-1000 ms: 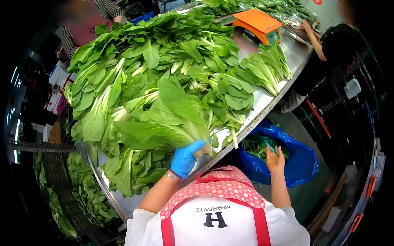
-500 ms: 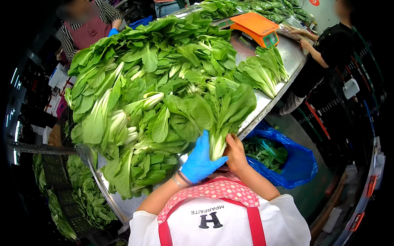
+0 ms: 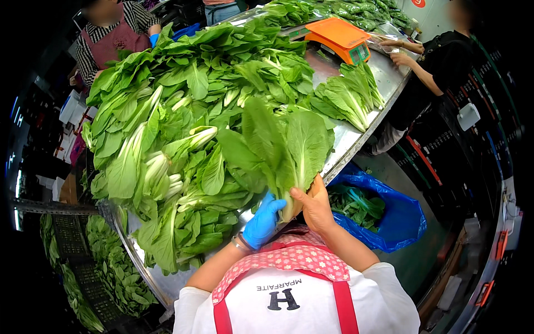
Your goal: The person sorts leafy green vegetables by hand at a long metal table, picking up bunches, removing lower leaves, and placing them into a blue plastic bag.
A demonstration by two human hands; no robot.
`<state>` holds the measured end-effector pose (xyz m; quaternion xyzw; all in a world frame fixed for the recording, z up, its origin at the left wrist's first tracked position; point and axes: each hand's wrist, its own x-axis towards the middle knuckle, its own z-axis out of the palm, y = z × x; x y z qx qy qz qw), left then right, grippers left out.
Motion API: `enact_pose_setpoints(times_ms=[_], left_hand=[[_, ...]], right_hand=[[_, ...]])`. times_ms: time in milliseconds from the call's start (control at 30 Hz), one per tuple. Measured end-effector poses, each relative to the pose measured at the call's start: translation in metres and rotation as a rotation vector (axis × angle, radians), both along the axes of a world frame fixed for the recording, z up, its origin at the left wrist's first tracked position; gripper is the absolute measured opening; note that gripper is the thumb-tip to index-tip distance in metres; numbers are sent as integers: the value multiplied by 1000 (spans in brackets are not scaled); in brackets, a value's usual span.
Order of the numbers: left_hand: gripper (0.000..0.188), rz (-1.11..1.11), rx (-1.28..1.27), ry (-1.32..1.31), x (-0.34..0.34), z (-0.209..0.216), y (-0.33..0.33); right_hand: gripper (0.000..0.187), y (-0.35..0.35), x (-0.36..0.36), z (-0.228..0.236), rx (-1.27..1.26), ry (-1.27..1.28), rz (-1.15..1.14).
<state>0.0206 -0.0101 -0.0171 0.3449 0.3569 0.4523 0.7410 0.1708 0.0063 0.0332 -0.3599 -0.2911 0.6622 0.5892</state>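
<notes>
A leafy green cabbage head (image 3: pixel 297 150) stands upright between my hands, its pale stem end low and its broad leaves spread away from me. My left hand (image 3: pixel 263 221), in a blue glove, grips the base of the stem from the left. Bare, my right hand (image 3: pixel 316 207) closes on the stem from the right, its thumb across the front. Past the held head, a large heap of the same greens (image 3: pixel 183 133) covers the metal table (image 3: pixel 347 146). Several trimmed-looking heads (image 3: pixel 349 96) lie apart toward the right edge of the table.
An orange scale (image 3: pixel 339 34) stands at the far right of the table. Below the right edge, a blue plastic bag (image 3: pixel 409 220) holds loose leaves. Crates with greens (image 3: pixel 119 267) sit lower left. One co-worker (image 3: pixel 117 36) is far left, another (image 3: pixel 439 67) far right handling clear bags.
The cabbage head has been turned in my hands, and its leaves now fan out differently. My right thumb has moved onto the front of the stem; my left hand sits lower.
</notes>
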Motion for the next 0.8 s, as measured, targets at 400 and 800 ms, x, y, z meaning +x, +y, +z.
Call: enact_pose_setpoints(times_ms=[400, 800], left_hand=[[33, 221, 240, 313, 17, 28, 3], [13, 174, 132, 9, 36, 52, 16]], right_hand=[[62, 7, -2, -3, 15, -20, -152], [42, 60, 72, 20, 80, 117, -469]])
